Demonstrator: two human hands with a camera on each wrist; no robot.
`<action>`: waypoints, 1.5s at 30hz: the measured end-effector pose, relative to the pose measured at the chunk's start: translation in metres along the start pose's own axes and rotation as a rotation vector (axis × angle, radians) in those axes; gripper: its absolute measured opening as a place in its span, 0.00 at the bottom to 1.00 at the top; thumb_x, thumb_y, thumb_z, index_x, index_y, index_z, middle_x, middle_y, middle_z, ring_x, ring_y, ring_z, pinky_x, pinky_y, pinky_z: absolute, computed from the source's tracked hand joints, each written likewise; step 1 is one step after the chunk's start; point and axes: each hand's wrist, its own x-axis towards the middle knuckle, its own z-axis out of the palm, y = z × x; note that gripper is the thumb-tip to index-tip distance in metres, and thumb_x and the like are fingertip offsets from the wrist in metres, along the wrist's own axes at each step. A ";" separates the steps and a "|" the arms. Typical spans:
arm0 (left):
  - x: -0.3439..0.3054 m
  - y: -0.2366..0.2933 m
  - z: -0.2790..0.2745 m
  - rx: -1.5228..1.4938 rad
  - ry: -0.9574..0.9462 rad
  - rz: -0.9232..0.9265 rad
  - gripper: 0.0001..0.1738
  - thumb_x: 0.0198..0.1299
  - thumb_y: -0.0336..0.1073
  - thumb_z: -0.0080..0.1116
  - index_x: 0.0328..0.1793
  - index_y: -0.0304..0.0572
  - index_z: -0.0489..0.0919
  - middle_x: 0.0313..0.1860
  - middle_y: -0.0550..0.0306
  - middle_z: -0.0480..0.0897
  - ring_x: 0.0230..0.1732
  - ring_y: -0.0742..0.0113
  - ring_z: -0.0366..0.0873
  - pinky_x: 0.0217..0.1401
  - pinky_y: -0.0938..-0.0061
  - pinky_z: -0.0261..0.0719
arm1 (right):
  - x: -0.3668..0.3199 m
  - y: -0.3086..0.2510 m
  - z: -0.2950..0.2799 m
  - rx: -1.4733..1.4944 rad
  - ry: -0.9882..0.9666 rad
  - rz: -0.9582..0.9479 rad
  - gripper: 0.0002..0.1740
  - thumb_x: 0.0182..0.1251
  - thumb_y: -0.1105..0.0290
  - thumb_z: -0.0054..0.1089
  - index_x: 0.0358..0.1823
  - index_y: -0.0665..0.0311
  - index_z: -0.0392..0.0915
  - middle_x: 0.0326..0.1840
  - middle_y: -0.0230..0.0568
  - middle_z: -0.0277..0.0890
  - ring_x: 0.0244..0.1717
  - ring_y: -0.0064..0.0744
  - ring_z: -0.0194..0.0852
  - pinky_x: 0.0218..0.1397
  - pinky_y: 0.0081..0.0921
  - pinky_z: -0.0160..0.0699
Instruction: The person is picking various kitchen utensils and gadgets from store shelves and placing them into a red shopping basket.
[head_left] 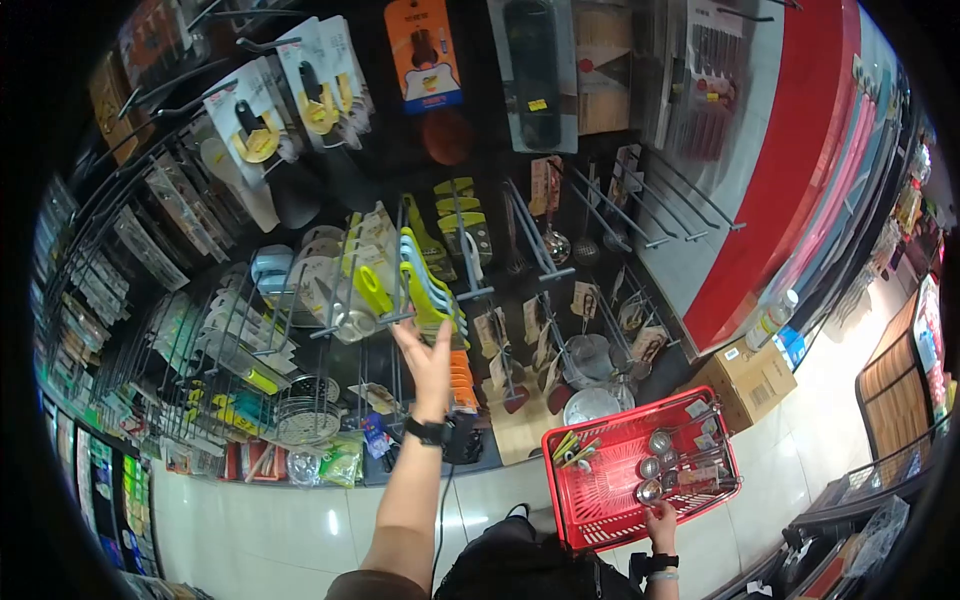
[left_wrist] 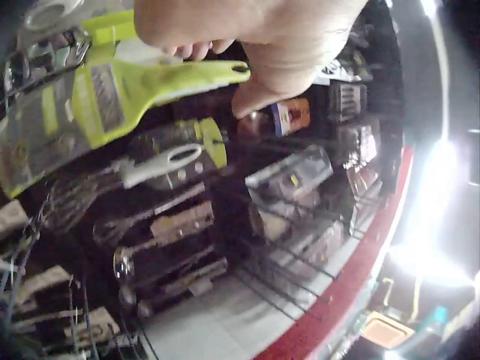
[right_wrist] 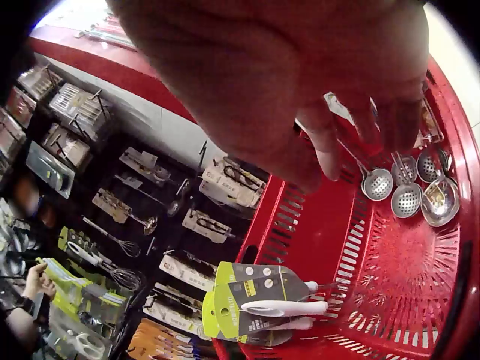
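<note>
Pick step, probably: left hand [head_left: 430, 362] at frame centre pinches green grater [left_wrist: 112, 94] handle, hanging on rack [head_left: 250, 330]. Right hand [head_left: 660, 520] clenches red basket [head_left: 600, 515], lower right. Next move likely needs grater slid off, lowered into basket.

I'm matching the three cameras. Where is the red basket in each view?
Head: lower right, basket held by the right hand.
Left wrist: not in it.
Right wrist: basket fills the right side, under the hand.
Shared landmark: the red wall band, in all three.
</note>
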 end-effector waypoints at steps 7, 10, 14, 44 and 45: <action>0.078 -0.026 -0.014 -0.196 -0.452 -0.175 0.45 0.44 0.34 0.69 0.67 0.33 0.57 0.62 0.46 0.69 0.61 0.57 0.67 0.62 0.68 0.65 | 0.003 -0.002 0.014 0.168 -0.034 0.034 0.14 0.53 0.70 0.64 0.41 0.67 0.78 0.35 0.47 0.78 0.36 0.37 0.77 0.41 0.30 0.76; 0.087 -0.027 -0.020 -0.157 -0.564 -0.409 0.33 0.46 0.34 0.68 0.59 0.33 0.68 0.47 0.50 0.79 0.48 0.62 0.77 0.52 0.71 0.74 | -0.005 -0.008 0.007 0.151 -0.052 0.056 0.14 0.53 0.70 0.63 0.42 0.67 0.78 0.35 0.46 0.79 0.35 0.35 0.78 0.41 0.29 0.76; 0.083 -0.028 -0.017 -0.136 -0.574 -0.327 0.21 0.49 0.33 0.66 0.49 0.35 0.74 0.38 0.55 0.82 0.42 0.67 0.79 0.47 0.72 0.75 | -0.013 -0.004 0.007 0.207 -0.066 0.151 0.14 0.54 0.72 0.63 0.42 0.67 0.78 0.36 0.46 0.80 0.37 0.34 0.80 0.42 0.27 0.77; -0.165 0.109 0.030 0.232 -0.451 0.019 0.40 0.37 0.37 0.70 0.57 0.34 0.63 0.41 0.43 0.76 0.43 0.47 0.77 0.45 0.62 0.75 | -0.023 -0.335 -0.052 0.462 -0.224 -0.627 0.42 0.51 0.67 0.69 0.66 0.68 0.57 0.61 0.52 0.66 0.63 0.43 0.65 0.63 0.32 0.65; -0.182 0.111 0.041 0.156 -0.476 0.062 0.39 0.38 0.38 0.70 0.57 0.34 0.64 0.41 0.43 0.76 0.42 0.47 0.77 0.43 0.62 0.75 | -0.024 -0.339 -0.056 0.478 -0.210 -0.556 0.41 0.51 0.69 0.69 0.66 0.69 0.58 0.62 0.50 0.66 0.63 0.39 0.65 0.63 0.30 0.65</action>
